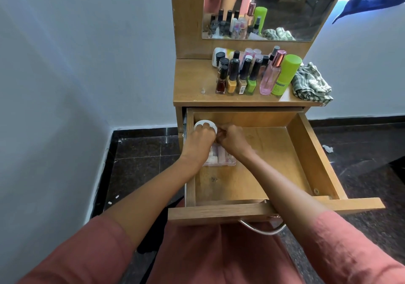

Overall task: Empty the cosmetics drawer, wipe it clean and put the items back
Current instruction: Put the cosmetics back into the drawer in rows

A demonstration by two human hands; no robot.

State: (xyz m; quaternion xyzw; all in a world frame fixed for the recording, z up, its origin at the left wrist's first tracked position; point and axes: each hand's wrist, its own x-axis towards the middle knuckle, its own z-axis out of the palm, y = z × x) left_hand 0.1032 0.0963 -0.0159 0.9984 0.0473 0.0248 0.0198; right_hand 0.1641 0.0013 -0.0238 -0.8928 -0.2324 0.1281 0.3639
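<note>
Looking down from the head cam: drawer (pixel 317 152) is pulled right out, with both hands in its back-left corner. Left hand (pixel 200 140) has its fingers curled over a white round jar (pixel 205 123). Right hand (pixel 234 141) is curled tight beside it, can't tell if it's holding anything. Clear tray (pixel 228 162) sits under them; nail polish bottles (pixel 231 84) and checked cloth (pixel 311 84) are up top.

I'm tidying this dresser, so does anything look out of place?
A crumpled checked cloth hangs over the right edge of the tabletop, and a white scrap lies on the dark floor right of the open drawer.
</note>
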